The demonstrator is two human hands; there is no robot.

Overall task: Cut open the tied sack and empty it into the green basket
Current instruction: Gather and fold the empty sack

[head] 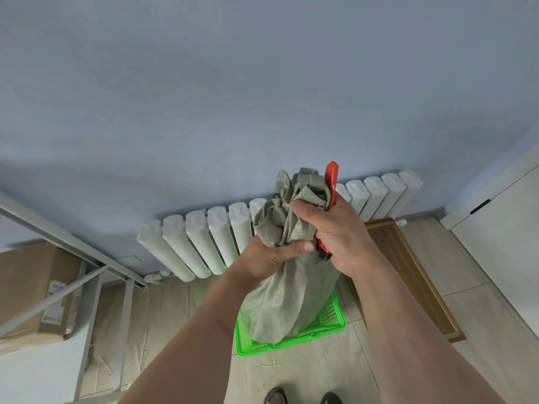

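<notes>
Both hands (297, 243) raised, gripping sack (288, 287) neck, right also clutching red cutter (331, 182)

Coarse woven cloth, matt grey-green, bunches under my left hand (269, 258) — that's the sack (287, 293). In my right hand (335, 228) the cutter (331, 182) is smooth red plastic. Below my fingers, the basket (248, 342) is glossy green plastic lattice. Beyond them, a smooth white radiator (204, 243).

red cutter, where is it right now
In the head view the red cutter is gripped in the right hand, pressed against the right side of the sack neck, above the green basket.
</notes>
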